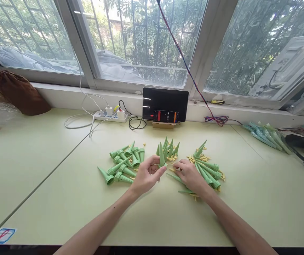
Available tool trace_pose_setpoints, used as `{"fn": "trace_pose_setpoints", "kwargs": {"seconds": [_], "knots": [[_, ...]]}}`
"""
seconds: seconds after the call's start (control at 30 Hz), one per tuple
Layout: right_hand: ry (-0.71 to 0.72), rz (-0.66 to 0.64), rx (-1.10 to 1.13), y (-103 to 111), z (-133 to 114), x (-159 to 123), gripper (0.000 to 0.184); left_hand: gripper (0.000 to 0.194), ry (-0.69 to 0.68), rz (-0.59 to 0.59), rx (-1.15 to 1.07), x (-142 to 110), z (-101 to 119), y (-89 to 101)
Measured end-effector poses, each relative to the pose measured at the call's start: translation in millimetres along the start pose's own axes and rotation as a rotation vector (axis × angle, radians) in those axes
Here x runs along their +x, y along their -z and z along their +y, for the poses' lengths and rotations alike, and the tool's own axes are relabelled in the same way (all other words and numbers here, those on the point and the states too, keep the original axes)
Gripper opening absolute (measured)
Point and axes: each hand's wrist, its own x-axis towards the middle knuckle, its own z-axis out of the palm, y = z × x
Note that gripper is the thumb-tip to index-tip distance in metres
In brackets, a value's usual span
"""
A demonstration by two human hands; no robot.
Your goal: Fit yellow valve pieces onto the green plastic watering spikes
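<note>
My left hand [149, 173] is closed around the wide end of a green plant watering spike [161, 156], whose tip points up. My right hand [190, 174] has its fingers pinched low over the table at a small yellow piece [172, 169]. To the left lies a pile of green spikes [125, 166] with ribbed collars. Several spikes stand upright in a cluster [171, 148] behind my hands, with yellow pieces at their bases. Another heap of spikes [207, 170], mixed with small yellow pieces, lies right of my right hand and is partly covered by it.
A black tablet [165, 97] leans at the window wall, with a phone [166, 116] on a stand before it. A power strip [110, 116] with cables lies left of them. Bundled wires [217, 120], plastic-wrapped parts [267, 136] and a brown bag [21, 92] line the back.
</note>
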Motion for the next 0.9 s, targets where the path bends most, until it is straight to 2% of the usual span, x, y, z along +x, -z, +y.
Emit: {"fn": "trace_pose_setpoints", "kwargs": {"seconds": [0.27,0.47,0.7,0.9], "knots": [[-0.037,-0.059,-0.061,3.5,-6.0,0.2,0.017,0.028,0.016,-0.049,0.055,-3.0,-3.3,-4.4],[-0.028,-0.033,-0.052,4.7,-7.8,-1.2,0.022,0.028,0.022,-0.053,0.097,-4.0,-3.6,-4.4],[0.072,0.120,0.062,7.6,-20.4,-4.5,0.019,0.032,0.043,0.001,0.058,-2.4,-3.5,-4.8],[0.178,0.276,0.181,6.7,-33.3,-8.2,0.022,0.034,0.039,-0.008,0.076,-2.8,-4.8,-4.4]]}}
